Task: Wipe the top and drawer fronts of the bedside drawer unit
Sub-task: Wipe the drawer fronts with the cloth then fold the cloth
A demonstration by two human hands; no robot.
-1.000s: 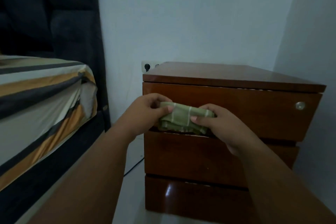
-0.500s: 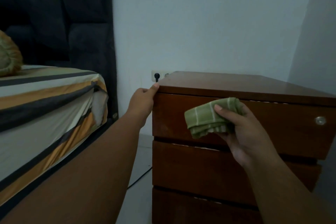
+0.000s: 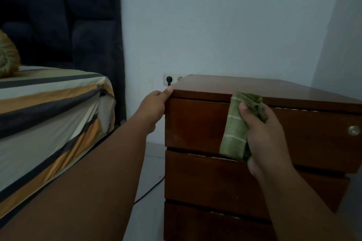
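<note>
Green cloth (image 3: 235,131) with pale stripes is bunched in my right hand (image 3: 262,135), fingers clenched round it, thumb on top; it hangs in front of the top drawer front (image 3: 195,123), upper end just at the front edge of the unit's top (image 3: 254,86). Can't tell if the cloth is pressed on the wood or just off it. My left hand (image 3: 154,107) grips the front-left corner of the bedside drawer unit (image 3: 205,178), thumb tip on the top edge, fingers curled round the side, holding nothing else.

Step in hand, my read: start of the wipe, left hand bracing the unit, cloth arriving at the top edge. No streaks or wet marks visible, so no surface looks done yet. Next move calls for flattening the cloth onto the top and sweeping across it, then down the three drawer fronts, working round the round metal lock (image 3: 353,130) at the right of the top drawer.

Writing: none readable. No brand or label on unit or cloth. Wall socket (image 3: 172,80) behind the unit with a black plug, no markings legible. Striped bed (image 3: 49,103) at left, no text.
</note>
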